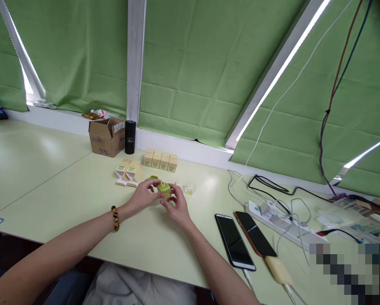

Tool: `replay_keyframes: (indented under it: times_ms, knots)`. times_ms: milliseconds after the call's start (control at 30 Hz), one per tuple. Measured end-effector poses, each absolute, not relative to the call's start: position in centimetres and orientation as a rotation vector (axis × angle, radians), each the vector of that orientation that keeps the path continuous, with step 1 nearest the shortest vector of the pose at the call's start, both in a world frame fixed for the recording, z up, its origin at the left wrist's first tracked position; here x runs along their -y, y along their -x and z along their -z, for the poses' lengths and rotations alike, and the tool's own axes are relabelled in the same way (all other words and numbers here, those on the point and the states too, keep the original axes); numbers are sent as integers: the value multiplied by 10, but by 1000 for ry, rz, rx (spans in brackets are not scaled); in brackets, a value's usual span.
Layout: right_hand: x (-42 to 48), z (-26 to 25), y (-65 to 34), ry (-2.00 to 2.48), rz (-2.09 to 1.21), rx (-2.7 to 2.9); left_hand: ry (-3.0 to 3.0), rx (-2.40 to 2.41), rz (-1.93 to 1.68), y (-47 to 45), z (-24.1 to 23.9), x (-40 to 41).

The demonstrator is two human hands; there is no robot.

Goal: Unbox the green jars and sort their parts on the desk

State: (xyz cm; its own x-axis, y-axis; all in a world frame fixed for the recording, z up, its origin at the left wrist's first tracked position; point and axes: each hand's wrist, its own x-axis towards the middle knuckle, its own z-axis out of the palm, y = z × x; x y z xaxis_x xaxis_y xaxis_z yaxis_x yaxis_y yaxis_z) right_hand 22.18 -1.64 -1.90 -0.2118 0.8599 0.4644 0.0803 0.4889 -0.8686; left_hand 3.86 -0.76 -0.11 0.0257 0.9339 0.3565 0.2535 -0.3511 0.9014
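A small round green jar (164, 189) is held just above the pale table (50, 182) between both hands. My left hand (144, 194) curls round its left side, and a beaded bracelet (115, 217) sits on that wrist. My right hand (176, 205) pinches the jar from the right and below. A green lid-like piece (154, 177) lies just behind the left fingers. A small clear dish (189, 189) with something yellow in it rests to the right of the jar.
Two opened small cartons (129, 173) and a row of several closed ones (160, 161) stand behind the hands. A brown cardboard box (106, 136) and black tumbler (130, 137) are further back. Two phones (243, 239), a power strip (281, 224) and cables lie right.
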Motion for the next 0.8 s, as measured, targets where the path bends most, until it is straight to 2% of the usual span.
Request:
replay_keyframes:
  times_ms: [500, 800]
  knots:
    - [12, 6, -230, 476, -1545, 1061, -1680, -1014, -1453, -36, -2, 17]
    - [9, 3, -235, 572, -1557, 1031, -1729, -1066, -1409, -36, -3, 17]
